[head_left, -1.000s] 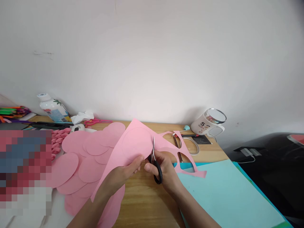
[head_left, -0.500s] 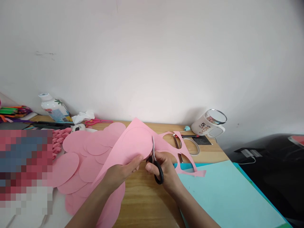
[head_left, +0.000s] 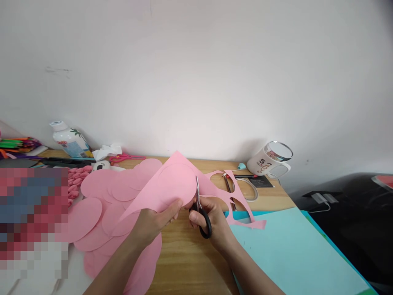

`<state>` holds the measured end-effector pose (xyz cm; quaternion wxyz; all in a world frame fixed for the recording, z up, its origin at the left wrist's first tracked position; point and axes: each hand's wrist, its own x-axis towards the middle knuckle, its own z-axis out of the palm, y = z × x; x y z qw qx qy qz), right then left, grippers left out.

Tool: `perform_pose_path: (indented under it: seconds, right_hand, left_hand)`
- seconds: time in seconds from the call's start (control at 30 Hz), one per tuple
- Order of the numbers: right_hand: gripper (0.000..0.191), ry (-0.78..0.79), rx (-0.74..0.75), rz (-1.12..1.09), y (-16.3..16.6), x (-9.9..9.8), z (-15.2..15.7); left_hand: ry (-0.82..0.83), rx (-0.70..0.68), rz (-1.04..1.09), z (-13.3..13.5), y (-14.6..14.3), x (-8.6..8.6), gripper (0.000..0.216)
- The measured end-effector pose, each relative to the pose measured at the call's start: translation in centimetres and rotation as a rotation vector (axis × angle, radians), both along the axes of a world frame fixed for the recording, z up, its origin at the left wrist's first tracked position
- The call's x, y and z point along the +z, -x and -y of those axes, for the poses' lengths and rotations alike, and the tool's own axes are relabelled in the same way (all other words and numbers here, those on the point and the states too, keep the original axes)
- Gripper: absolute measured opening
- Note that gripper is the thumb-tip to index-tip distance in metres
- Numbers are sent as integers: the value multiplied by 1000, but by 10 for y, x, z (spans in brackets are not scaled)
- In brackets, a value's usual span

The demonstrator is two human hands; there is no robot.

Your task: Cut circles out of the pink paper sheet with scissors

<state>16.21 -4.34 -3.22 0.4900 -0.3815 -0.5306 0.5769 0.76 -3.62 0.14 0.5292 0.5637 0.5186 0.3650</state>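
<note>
My left hand (head_left: 159,223) pinches the lower edge of a pink paper sheet (head_left: 176,184), its thumb on top. A faint circle outline shows on that sheet, partly cut along its right side. In my right hand (head_left: 211,217) is a pair of black-handled scissors (head_left: 203,219), with the blades pointing up at the circle's right edge. Many pink paper circles (head_left: 87,217) overlap in a pile to the left, partly under my left forearm. A cut-out pink scrap (head_left: 238,190) with round holes reaches right from behind my right hand.
A white mug (head_left: 267,159) stands at the back right, near a tape roll (head_left: 253,190) and pencils. Light blue paper (head_left: 291,241) covers the right side. Pink scissors (head_left: 127,157), a tissue (head_left: 107,151) and a white bottle (head_left: 70,139) lie along the wall at left.
The pink sheet has turned slightly in my left hand, and its lower left edge has shifted. The scissors' blades look closer together and remain at the circle's right edge.
</note>
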Motion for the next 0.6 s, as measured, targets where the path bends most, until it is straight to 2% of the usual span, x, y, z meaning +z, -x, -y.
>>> perform_pose_path:
  seconds: [0.2,0.3,0.43,0.6]
  right_hand:
    - [24,-31,-21,15,1,1,0]
    - [25,-42,-25,21,2,0,0]
    - [28,-40,13,5,3,-2,1]
    - [37,7,2,-12,3,-2,1]
  left_hand:
    - [-78,26,111,-2,-1,-6,36]
    - [-105,-6,150,-3,-1,-8,34]
    - [-111,-26,81,-2,0,-9,32]
    - [7,46,-20,0,0,-10,35]
